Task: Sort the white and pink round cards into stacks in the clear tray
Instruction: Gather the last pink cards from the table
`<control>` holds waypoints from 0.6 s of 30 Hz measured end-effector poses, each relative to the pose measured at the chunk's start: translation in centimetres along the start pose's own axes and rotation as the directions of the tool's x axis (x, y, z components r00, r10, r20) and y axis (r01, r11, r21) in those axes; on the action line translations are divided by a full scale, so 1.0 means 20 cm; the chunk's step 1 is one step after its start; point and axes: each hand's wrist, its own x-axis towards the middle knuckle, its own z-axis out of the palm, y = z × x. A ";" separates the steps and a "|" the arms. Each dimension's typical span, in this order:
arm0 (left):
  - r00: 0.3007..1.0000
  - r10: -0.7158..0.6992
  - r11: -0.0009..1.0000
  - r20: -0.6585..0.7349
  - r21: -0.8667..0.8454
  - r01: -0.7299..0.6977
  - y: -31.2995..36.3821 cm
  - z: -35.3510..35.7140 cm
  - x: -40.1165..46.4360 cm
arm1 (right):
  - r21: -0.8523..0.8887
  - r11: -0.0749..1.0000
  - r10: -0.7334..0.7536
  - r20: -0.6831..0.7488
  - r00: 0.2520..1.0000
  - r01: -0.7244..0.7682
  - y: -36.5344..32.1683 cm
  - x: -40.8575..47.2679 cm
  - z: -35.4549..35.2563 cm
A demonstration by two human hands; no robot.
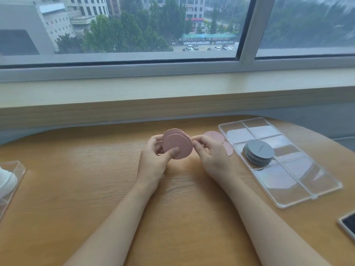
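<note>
We note loose pink cards (214, 136) partly hidden behind the right hand (211, 156), which pinches the pink stack (177, 144). The left hand (155, 160) grips that stack; a grey stack (259, 152) sits in the clear tray (307, 187) at 3 o'clock.

left hand (153, 160) gripping pink cards (177, 144), clear tray (326, 186)

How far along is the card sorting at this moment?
Done: one grey stack sits in the clear tray; no pink stack there yet. In hand: the left hand grips a fan of pink cards, the right hand at its edge. Left: loose pink cards on the table; white cards at far left.
</note>
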 end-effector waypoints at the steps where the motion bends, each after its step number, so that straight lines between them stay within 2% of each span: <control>1: 1.000 0.007 1.000 0.003 0.005 -0.007 0.00 0.00 0.00 | -0.234 0.969 -0.093 -0.030 0.995 0.084 0.04 -0.01 -0.02; 2: 1.000 0.007 1.000 0.004 -0.001 -0.007 0.01 0.01 0.00 | -0.446 0.886 -0.171 -0.055 0.984 0.129 0.08 -0.02 -0.05; 4: 1.000 -0.003 1.000 0.000 -0.020 0.003 0.01 0.00 -0.01 | -0.687 0.721 -0.219 -0.099 0.971 0.093 0.14 -0.03 -0.12; 6: 1.000 -0.007 1.000 0.001 -0.031 0.007 0.01 0.00 -0.01 | -0.772 0.636 -0.109 -0.081 0.991 0.006 0.16 -0.04 -0.17; 8: 1.000 -0.009 0.999 0.005 -0.036 0.009 0.01 0.00 -0.02 | -0.807 0.587 0.071 -0.021 0.997 -0.058 0.16 -0.03 -0.18; 10: 1.000 -0.007 0.999 0.003 -0.034 0.007 0.01 0.00 -0.02 | -0.828 0.555 0.168 0.023 0.985 -0.075 0.15 0.01 -0.17; 13: 1.000 0.001 0.999 0.000 -0.041 -0.001 0.01 -0.01 -0.02 | -0.828 0.556 0.203 0.047 0.978 -0.075 0.17 0.06 -0.14; 16: 1.000 0.000 0.999 0.007 -0.036 0.000 0.01 0.00 -0.02 | -0.743 0.661 0.152 -0.009 0.988 -0.108 0.18 0.07 -0.13; 18: 1.000 0.006 1.000 0.028 -0.015 -0.006 0.01 0.00 -0.01 | -0.719 0.691 0.070 -0.030 0.997 -0.070 0.19 0.05 -0.13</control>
